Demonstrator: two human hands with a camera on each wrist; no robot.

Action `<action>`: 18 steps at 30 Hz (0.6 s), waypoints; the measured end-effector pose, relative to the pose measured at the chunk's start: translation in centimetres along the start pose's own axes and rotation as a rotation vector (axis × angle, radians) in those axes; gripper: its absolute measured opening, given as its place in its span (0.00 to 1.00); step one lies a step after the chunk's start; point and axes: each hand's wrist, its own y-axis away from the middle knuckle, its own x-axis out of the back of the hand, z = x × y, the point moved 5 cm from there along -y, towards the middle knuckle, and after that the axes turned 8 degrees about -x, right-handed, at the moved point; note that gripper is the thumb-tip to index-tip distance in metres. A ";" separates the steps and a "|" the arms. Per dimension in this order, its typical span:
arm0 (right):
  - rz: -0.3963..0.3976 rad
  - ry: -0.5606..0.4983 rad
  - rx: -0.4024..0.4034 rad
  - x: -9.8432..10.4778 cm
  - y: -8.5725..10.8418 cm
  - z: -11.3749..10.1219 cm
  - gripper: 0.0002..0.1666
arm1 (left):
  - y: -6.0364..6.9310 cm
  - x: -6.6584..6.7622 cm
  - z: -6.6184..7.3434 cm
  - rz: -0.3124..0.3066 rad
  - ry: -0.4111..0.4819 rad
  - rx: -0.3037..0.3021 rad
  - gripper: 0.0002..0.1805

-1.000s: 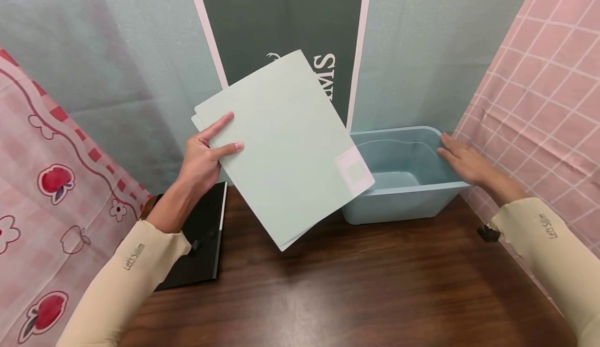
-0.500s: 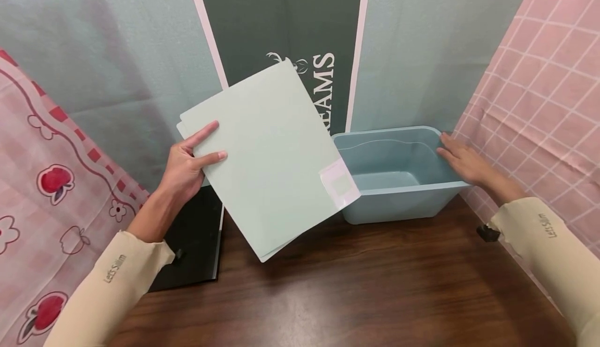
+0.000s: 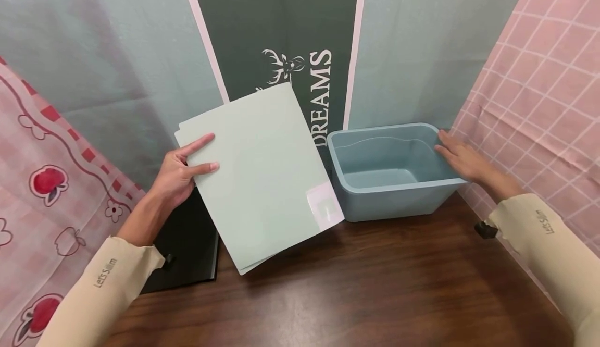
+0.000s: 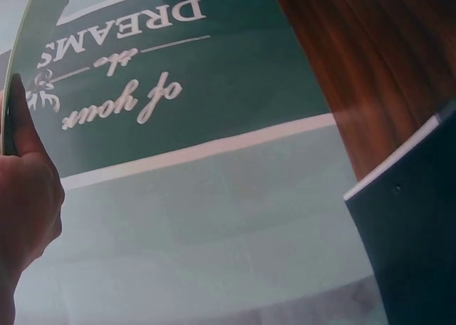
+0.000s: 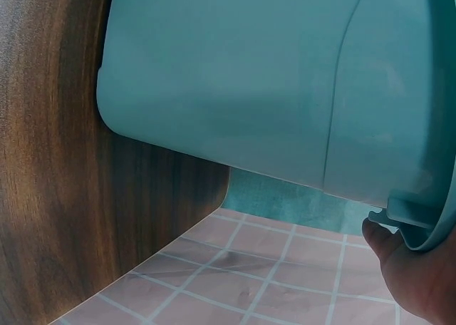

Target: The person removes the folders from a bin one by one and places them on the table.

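My left hand (image 3: 175, 175) grips a pale green file folder (image 3: 255, 180) by its left edge, thumb and index finger lying across its front. Two layers show slightly offset at the edges, and a clear label pocket sits at the lower right corner. The folder is held tilted above the table, its right corner close to the bin's left front. In the left wrist view the folder (image 4: 32, 33) appears nearly edge-on. My right hand (image 3: 461, 157) holds the right end rim of a blue plastic bin (image 3: 398, 201); a fingertip hooks under that rim in the right wrist view.
A flat black panel-like thing (image 3: 192, 253) with a pale edge lies on the dark wooden table (image 3: 337, 284) beneath my left arm. Behind hangs a grey-green cloth (image 3: 408, 50) with lettering. Pink cloths (image 3: 539, 76) border both sides.
My left hand has brought the folder left and down, away from over the bin, uncovering the bin's left side. The folder stands a little more upright. My right hand stays on the rim.
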 end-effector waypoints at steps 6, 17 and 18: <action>0.002 0.007 -0.003 0.1 0.0 -0.4 0.41 | 0.1 1.0 -1.3 -0.038 -0.041 0.060 0.38; -0.005 0.005 -0.012 -0.1 0.1 -0.1 0.41 | -0.4 1.7 -4.3 -0.112 -0.107 0.165 0.39; -0.004 0.004 -0.012 -0.1 0.1 0.0 0.41 | -0.6 1.7 -4.6 -0.115 -0.115 0.174 0.39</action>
